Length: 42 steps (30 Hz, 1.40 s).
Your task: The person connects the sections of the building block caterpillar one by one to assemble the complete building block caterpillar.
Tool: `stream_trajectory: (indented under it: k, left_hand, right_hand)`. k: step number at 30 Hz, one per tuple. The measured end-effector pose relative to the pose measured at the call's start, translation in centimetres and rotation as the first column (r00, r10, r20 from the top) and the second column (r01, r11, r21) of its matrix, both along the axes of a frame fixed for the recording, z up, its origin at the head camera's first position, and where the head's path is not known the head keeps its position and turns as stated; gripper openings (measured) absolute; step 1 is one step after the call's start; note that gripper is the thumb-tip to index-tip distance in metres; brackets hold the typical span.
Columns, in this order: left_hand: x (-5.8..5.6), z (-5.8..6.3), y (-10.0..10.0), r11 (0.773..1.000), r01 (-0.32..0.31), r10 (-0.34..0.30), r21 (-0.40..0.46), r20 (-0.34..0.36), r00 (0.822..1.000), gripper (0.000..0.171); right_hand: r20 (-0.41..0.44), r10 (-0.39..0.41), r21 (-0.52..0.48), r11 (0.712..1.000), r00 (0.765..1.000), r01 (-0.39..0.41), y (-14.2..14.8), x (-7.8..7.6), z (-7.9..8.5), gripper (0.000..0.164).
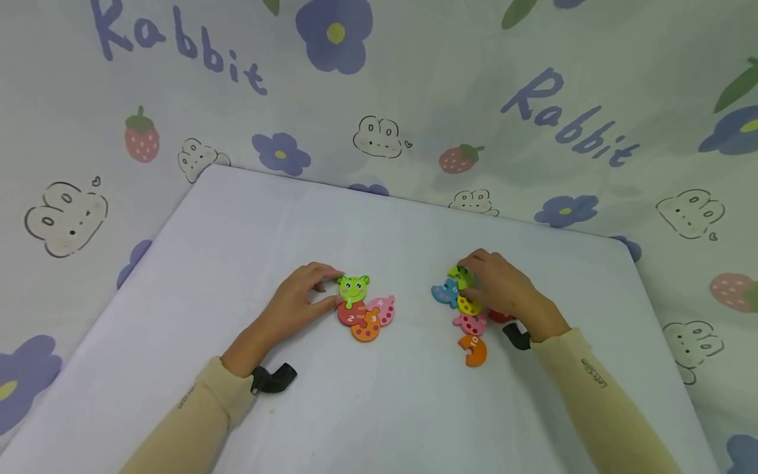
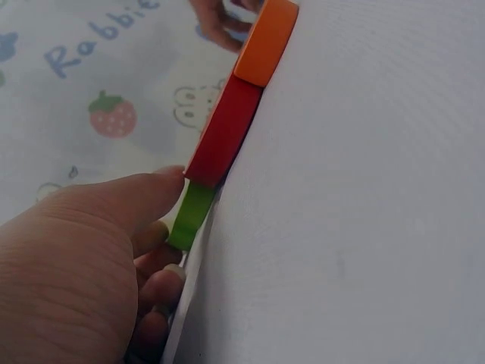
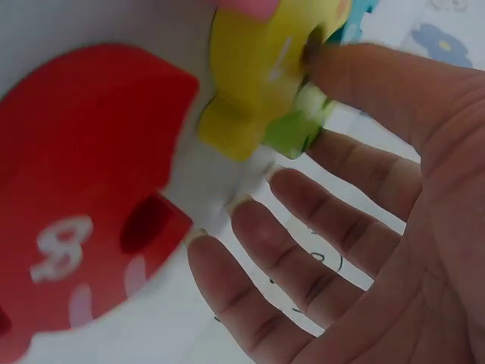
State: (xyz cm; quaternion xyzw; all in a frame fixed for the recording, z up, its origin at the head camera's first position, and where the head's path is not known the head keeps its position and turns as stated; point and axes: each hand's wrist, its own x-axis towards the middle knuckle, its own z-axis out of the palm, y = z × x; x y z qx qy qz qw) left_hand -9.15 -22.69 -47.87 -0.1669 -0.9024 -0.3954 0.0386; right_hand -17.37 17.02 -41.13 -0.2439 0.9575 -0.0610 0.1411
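- Puzzle pieces (image 1: 353, 315) showed ten in number on the white table (image 1: 379, 408): four joined in the left group, six bunched at the right.
- Left hand (image 1: 294, 301), one: its thumb and forefinger were parted by roughly the height of the green face piece (image 1: 353, 288) and pinched its left side, the thumb close to the seam below. It leaned in from the left, forearm slanting up from the lower left, beige sleeve (image 1: 204, 401) ending at the wrist.
- Left group, four: the green face piece on top, one red 2 piece (image 1: 352, 314) beneath it, one orange 3 piece (image 1: 365, 328) lower right, one pink 4 piece (image 1: 381, 311) at the end.
- Right group, six: one blue piece (image 1: 445, 293), one plain green piece (image 1: 466, 279), one yellow piece (image 1: 470, 305), one pink spotted piece (image 1: 472, 323), one orange 10 piece (image 1: 474, 351) nearest the person, one red 8 piece (image 3: 98, 174) partly under the hand.
- Right hand (image 1: 500, 283), one: thumb and forefinger stood slightly apart, gripping the plain green piece, the thumb beside the yellow one; the other fingers extended loosely. Its forearm slanted up from the lower right.
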Motion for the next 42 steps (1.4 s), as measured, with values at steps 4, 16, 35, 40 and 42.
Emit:
stream_trajectory:
  k: [4,16,35,40,42]
  left_hand:
    - [0.0,-0.1,0.1,1.000,0.007,-0.007,0.009,-0.015,1.000,0.050]
    - [0.2,0.1,0.0,1.000,-0.008,0.008,-0.013,-0.003,1.000,0.048]
    - [0.3,0.1,-0.1,1.000,-0.014,0.014,-0.010,-0.006,1.000,0.047]
    - [0.3,0.1,0.0,1.000,-0.007,0.007,-0.008,-0.006,1.000,0.047]
    - [0.3,0.1,0.1,1.000,-0.006,0.006,-0.007,-0.011,1.000,0.047]
  right_hand:
    - [-0.008,-0.014,-0.002,1.000,1.000,0.014,0.1,0.1,0.0,0.060]
    - [-0.036,-0.015,0.011,1.000,0.999,0.016,-0.2,0.3,0.1,0.059]
    - [-0.056,-0.077,0.043,0.996,0.995,0.080,-0.9,1.4,0.1,0.064]
    - [-0.013,-0.127,0.023,0.992,0.992,0.127,-0.8,1.8,0.4,0.067]
    - [0.000,-0.140,0.012,0.990,0.990,0.140,-0.7,1.9,0.6,0.067]
